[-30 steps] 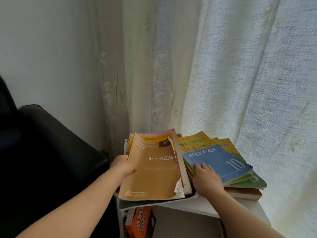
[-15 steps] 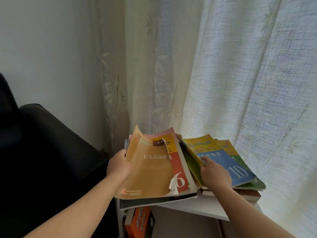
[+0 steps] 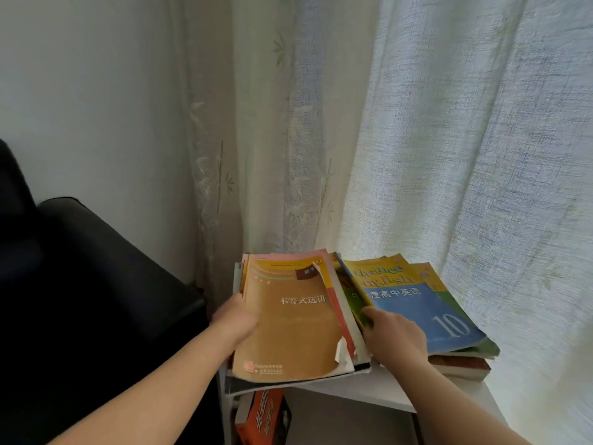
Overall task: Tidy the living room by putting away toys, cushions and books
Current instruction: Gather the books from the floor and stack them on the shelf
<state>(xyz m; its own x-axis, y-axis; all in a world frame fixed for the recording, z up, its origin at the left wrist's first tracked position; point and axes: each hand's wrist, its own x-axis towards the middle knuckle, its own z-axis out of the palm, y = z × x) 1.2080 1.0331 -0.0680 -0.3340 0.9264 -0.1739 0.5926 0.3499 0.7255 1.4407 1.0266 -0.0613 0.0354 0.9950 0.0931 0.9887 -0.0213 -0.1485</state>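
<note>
Books lie in two flat stacks on the smooth white table, far against the coarse-weave curtain. Your left hand grips the left edge of the matte tan paperback topping the left stack; its near right corner is torn and curled. Your right hand rests at the near left corner of the glossy blue textbook, forefinger straight on the green cover beneath. Whether its other fingers grasp anything cannot be told.
</note>
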